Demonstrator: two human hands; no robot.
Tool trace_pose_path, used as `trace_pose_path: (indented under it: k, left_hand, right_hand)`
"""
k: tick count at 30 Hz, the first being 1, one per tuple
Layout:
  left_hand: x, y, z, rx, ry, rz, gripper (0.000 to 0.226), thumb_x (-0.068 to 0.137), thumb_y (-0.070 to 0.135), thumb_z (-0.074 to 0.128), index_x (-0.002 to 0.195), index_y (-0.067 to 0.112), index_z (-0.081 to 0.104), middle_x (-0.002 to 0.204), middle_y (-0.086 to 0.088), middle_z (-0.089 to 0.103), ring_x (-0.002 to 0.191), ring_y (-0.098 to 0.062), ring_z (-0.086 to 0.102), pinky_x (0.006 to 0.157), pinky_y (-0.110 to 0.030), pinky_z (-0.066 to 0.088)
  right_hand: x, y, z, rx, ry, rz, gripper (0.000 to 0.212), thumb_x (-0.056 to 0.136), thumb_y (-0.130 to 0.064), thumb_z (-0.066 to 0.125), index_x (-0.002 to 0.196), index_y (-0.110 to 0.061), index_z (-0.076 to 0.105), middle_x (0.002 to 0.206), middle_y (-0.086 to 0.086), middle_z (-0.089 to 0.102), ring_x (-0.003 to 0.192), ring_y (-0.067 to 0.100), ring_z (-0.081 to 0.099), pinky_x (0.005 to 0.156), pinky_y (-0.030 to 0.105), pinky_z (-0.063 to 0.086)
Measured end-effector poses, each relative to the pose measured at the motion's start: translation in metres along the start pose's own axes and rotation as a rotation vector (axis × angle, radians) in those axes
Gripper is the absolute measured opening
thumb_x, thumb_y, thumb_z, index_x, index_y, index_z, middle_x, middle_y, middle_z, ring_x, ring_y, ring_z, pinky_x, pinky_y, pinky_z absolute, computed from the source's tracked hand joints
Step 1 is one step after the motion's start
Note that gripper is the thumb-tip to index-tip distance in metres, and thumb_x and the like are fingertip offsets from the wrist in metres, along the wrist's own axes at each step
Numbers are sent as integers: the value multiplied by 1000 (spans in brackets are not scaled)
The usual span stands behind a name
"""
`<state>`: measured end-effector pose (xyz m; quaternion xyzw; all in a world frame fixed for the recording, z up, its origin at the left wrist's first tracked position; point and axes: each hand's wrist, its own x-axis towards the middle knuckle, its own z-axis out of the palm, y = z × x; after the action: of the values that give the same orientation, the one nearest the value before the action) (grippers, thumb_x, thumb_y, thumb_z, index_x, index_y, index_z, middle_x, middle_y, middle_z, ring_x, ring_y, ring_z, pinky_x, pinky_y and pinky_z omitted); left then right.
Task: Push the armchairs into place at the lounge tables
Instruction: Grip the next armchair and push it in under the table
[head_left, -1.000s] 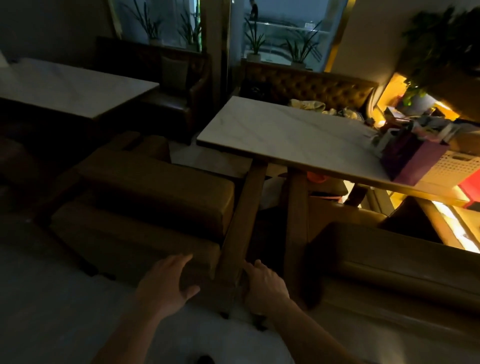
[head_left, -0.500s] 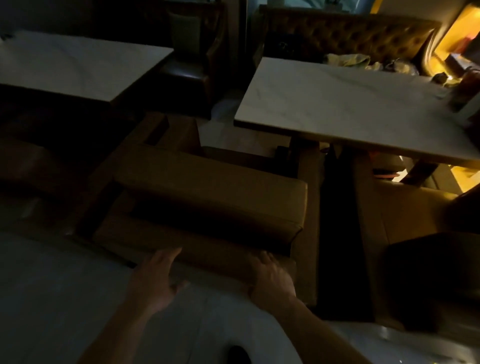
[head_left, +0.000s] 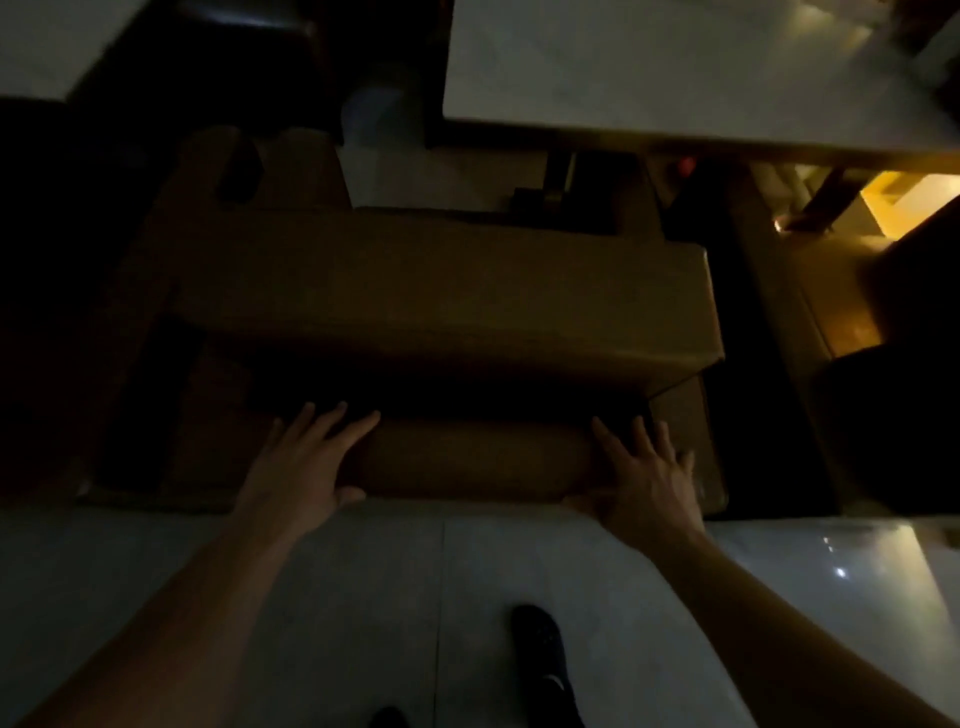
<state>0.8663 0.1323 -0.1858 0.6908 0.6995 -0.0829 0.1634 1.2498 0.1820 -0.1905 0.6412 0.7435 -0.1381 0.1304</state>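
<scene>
A brown leather armchair (head_left: 441, 296) stands just in front of me, seen from behind and above in dim light. Both my hands rest flat on its padded back rail (head_left: 467, 462). My left hand (head_left: 306, 462) lies on the rail's left part with fingers spread. My right hand (head_left: 644, 478) lies on the rail's right end, fingers spread too. Beyond the chair, at the upper right, is a pale marble lounge table (head_left: 675, 73), and its edge reaches over the chair's far side.
A second pale table (head_left: 47, 41) shows at the upper left corner. Another brown armchair (head_left: 810, 312) stands close on the right, across a narrow dark gap. Pale floor tiles (head_left: 363, 597) lie under me, with my dark shoe (head_left: 540, 644) on them. Yellow light glows at the right (head_left: 904, 197).
The view has tilted down and moved closer over the armchair. Both hands have slid forward and settled flat on its back rail, farther apart than before.
</scene>
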Motion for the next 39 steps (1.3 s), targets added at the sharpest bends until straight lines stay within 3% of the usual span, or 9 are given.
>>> trace_pose_path:
  k: [7, 19, 32, 39]
  left_hand:
    - [-3, -7, 0, -51, -8, 56, 87, 87, 54, 63, 152, 48, 5, 164, 7, 10, 149, -29, 4, 116, -53, 21]
    - [3, -18, 3, -77, 7, 80, 87, 86, 50, 65, 152, 48, 9, 163, 7, 13, 149, -31, 7, 115, -58, 25]
    - [13, -26, 8, -74, 69, 88, 90, 85, 52, 67, 153, 45, 8, 163, 0, 14, 149, -32, 6, 119, -58, 11]
    - [10, -20, -1, -45, -31, 43, 94, 87, 60, 58, 151, 46, -8, 165, 3, -3, 150, -27, -8, 120, -54, 3]
  right_hand:
    - [-6, -2, 13, -21, 54, 26, 113, 60, -100, 22, 154, -41, -1, 164, 12, 10, 149, 42, 5, 114, 66, 21]
    - [1, -18, 6, 33, -45, 72, 110, 71, -83, 53, 156, -38, -1, 164, 20, -3, 147, 47, -8, 113, 71, 12]
    - [5, -25, 11, 89, 33, 95, 111, 70, -83, 54, 154, -41, -4, 164, 16, -8, 148, 43, -13, 115, 70, 4]
    - [0, -49, -10, 81, -93, 168, 112, 79, -71, 61, 156, -28, -8, 162, 21, -12, 147, 47, -13, 119, 63, 11]
